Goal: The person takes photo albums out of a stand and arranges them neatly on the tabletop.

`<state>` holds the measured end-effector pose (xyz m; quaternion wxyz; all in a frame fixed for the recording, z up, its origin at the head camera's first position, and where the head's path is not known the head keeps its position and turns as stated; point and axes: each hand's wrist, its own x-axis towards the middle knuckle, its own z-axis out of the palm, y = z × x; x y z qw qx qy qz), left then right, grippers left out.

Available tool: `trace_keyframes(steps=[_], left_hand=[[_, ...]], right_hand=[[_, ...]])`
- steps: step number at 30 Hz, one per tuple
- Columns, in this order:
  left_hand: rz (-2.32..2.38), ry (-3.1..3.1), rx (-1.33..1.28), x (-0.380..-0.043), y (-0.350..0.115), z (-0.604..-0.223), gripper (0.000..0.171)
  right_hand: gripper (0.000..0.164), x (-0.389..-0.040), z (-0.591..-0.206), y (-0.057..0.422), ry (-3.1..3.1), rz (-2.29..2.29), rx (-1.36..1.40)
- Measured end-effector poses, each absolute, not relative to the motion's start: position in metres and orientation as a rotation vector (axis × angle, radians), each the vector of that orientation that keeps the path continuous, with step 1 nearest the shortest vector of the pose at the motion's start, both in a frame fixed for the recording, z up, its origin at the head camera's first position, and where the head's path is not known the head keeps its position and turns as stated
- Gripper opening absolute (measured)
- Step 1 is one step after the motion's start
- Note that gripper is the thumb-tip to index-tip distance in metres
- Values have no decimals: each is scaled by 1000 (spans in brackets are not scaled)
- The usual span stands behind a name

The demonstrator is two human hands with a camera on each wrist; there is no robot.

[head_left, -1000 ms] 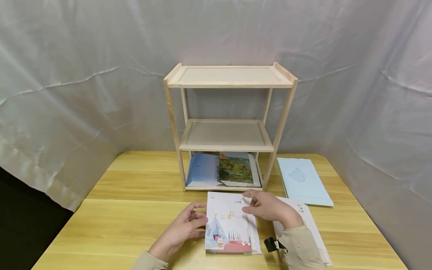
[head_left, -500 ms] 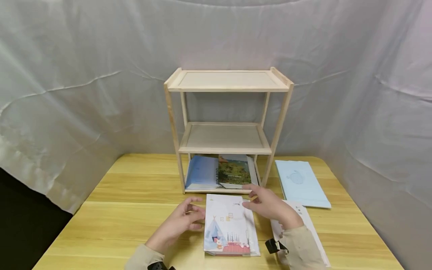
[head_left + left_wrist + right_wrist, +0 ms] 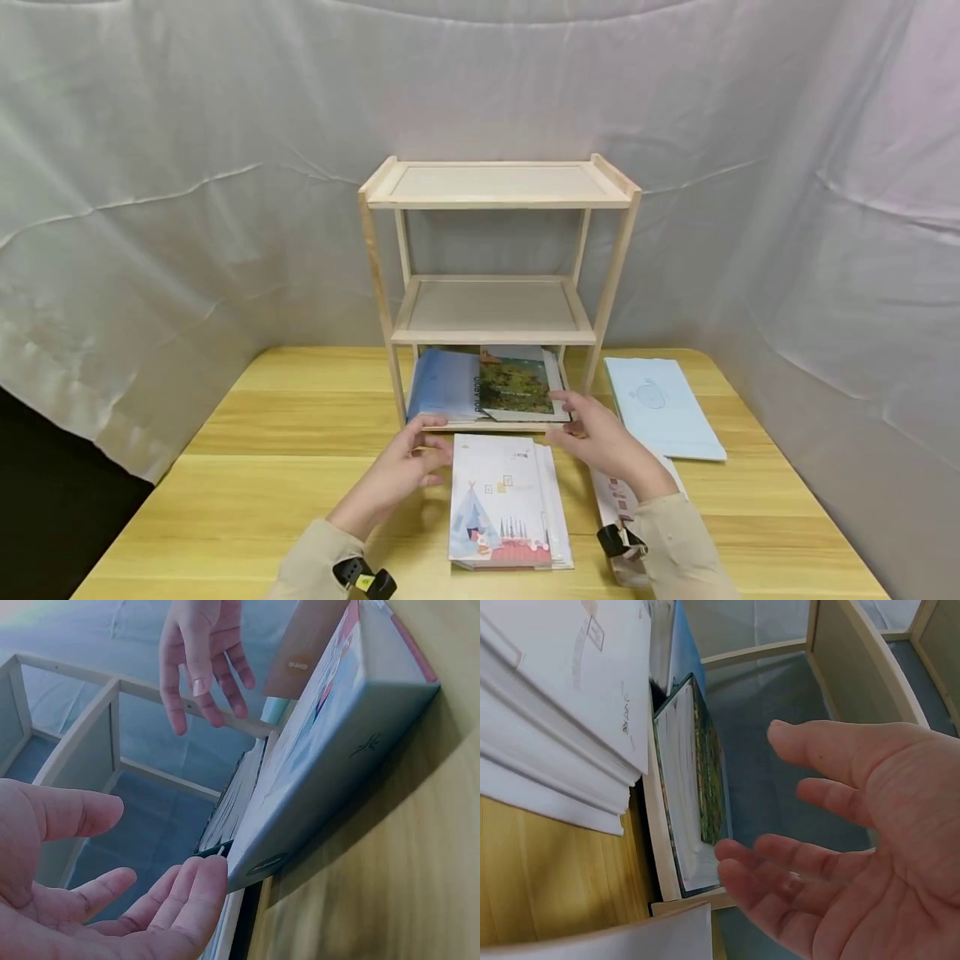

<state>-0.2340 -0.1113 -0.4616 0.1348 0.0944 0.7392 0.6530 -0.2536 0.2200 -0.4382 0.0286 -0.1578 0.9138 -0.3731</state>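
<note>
The left hand (image 3: 397, 471) and the right hand (image 3: 607, 442) are near a tent-illustrated white book (image 3: 495, 508) on the wooden tabletop (image 3: 300, 475), before a three-tier wooden shelf (image 3: 491, 305).

Wooden table (image 3: 262, 483) under rack (image 3: 495, 202), blue book (image 3: 663, 408), tent-cover book (image 3: 495, 504), apparently a half-hidden white book (image 3: 617, 498).

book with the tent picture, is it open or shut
Shut: the tent-picture book lies flat, tent side up, in the head view, and the left wrist view shows its spine with the cover lying down over the pages.

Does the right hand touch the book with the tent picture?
Apart: the right wrist view shows a clear gap between the right hand and the tent book.
</note>
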Motion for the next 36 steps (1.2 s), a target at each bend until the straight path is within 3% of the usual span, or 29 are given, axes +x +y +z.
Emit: trace_keyframes(steps=[20, 36], left_hand=[[1835, 2273, 261, -270, -93, -443, 49], [1713, 2374, 265, -302, -81, -434, 56]], right_hand=[[67, -260, -432, 203, 2870, -1207, -251], [74, -269, -426, 187, 2954, -1033, -199]])
